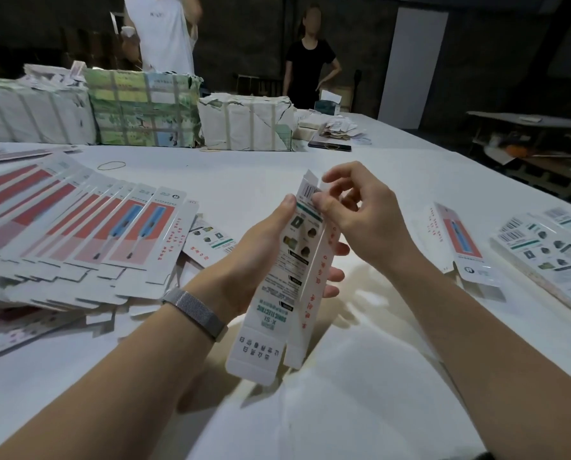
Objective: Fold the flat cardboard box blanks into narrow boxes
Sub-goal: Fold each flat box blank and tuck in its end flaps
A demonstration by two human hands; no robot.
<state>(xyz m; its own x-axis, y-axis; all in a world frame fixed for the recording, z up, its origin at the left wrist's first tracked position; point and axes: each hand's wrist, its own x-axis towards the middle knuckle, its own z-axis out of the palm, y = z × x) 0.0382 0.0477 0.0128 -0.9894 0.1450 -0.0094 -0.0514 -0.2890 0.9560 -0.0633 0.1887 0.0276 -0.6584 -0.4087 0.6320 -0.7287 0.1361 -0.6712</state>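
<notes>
The left hand grips a narrow white box, partly squared, printed with green and red text. The right hand pinches its top flap.

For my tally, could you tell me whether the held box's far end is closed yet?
Open: the end flap stands up untucked on the box.

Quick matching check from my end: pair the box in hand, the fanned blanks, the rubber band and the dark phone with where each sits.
Things:
1. box in hand
2. fanned blanks
3. rubber band
4. dark phone

Places:
A. far on the table, by the wrapped bundles
B. lying alone beyond the fan
C. between the left hand and right hand
D. spread at the left

Pairs: 1-C, 2-D, 3-B, 4-A
</notes>
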